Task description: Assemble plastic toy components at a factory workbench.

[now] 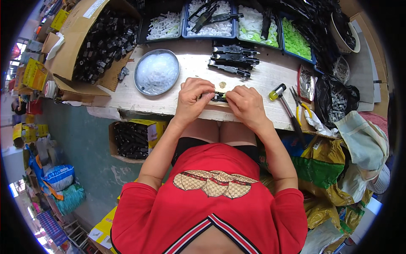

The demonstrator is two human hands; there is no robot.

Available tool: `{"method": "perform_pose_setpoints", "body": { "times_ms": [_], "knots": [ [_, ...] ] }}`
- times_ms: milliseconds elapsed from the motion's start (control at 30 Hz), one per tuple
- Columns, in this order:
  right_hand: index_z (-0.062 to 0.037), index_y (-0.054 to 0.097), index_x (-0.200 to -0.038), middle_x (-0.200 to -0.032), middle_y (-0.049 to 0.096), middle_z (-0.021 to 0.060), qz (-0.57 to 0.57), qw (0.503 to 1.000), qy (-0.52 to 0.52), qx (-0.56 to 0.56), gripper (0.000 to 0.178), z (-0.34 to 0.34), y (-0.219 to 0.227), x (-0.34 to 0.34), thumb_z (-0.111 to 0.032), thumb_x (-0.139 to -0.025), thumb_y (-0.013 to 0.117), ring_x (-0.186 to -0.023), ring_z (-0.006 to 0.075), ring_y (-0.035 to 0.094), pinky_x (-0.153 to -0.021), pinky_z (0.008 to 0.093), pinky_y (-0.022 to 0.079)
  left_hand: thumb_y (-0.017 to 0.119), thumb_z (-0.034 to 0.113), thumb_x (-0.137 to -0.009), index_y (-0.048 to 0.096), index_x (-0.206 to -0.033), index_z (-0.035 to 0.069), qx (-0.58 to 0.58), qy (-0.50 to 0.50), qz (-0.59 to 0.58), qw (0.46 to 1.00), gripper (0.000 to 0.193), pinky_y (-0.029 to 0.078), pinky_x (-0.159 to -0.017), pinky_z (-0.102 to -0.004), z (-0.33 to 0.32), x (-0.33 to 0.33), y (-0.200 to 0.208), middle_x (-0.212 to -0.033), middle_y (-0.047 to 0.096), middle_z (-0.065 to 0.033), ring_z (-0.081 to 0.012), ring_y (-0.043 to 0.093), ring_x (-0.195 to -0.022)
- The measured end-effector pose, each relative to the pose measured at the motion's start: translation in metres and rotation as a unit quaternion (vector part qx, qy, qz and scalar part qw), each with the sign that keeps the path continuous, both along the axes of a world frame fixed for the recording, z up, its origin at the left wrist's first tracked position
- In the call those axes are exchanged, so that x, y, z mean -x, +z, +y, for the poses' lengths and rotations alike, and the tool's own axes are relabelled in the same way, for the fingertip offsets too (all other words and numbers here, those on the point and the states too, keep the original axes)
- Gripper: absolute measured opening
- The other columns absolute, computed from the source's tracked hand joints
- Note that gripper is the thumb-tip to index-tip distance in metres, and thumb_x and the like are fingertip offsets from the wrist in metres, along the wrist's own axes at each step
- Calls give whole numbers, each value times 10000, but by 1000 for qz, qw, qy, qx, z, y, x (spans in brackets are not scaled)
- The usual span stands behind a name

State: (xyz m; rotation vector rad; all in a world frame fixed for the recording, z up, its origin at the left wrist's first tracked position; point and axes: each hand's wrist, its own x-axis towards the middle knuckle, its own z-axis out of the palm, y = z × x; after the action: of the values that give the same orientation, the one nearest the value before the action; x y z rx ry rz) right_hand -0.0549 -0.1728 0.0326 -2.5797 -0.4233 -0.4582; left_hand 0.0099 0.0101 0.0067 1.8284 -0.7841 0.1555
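At the bench's front edge I hold a small black plastic part (218,97) between my two hands. My left hand (193,98) is closed on its left end, thumb and fingers pinching. The fingers of my right hand (247,105) are closed at its other end, where a bit of light green shows. My fingertips hide much of the part. Just beyond lies a short stack of long black plastic assemblies (233,58). To the left of my hands a round metal dish (136,80) holds clear, whitish small pieces.
Trays of white pieces (164,26) and green pieces (297,40) line the back. A carton of black parts (103,53) stands left. A hammer (288,109) and yellow-handled pliers (301,106) lie right, beside a black bag (321,95). Below the bench sits another carton (153,134).
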Motion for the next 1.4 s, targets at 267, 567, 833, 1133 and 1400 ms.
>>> {"method": "perform_pose_setpoints", "body": {
  "times_ms": [267,567,833,1133,1400],
  "knots": [
    [-63,588,-735,-739,547,71,94,991,39,86,41,1,8,-10,-99,-736,568,-762,228,565,-649,358,408,685,116,-684,642,-775,82,-79,-16,-18,997,106,305,-835,-340,-6,4,-8,-902,617,2,-197,506,-955],
    [-54,616,-866,-790,570,103,93,993,-57,-51,99,-58,15,2,-96,-778,602,-727,292,581,-629,346,462,678,144,-698,643,-774,107,-74,-33,9,997,92,321,-784,-339,-14,-22,0,-868,611,-3,-196,506,-874],
    [-56,632,-858,-882,602,155,126,898,-397,141,129,-176,17,28,-121,-797,538,-809,365,592,-693,444,471,639,112,-694,658,-730,61,-297,6,-263,918,65,399,-726,-384,-125,-120,48,-813,601,-69,-283,512,-846],
    [1,612,-746,-739,594,232,153,899,-371,175,145,-211,-20,26,-107,-750,515,-707,407,579,-631,484,452,607,217,-702,689,-953,75,-518,18,-252,817,299,370,-864,-561,-192,-151,39,-1020,622,-150,-369,530,-1007],
    [32,593,-854,-790,610,207,164,936,-294,97,164,-234,-16,40,-53,-733,521,-733,359,590,-688,402,454,594,147,-568,660,-634,83,-136,80,-89,984,113,451,-664,-479,-212,-165,17,-647,617,-148,-352,609,-685]
  ]
}}
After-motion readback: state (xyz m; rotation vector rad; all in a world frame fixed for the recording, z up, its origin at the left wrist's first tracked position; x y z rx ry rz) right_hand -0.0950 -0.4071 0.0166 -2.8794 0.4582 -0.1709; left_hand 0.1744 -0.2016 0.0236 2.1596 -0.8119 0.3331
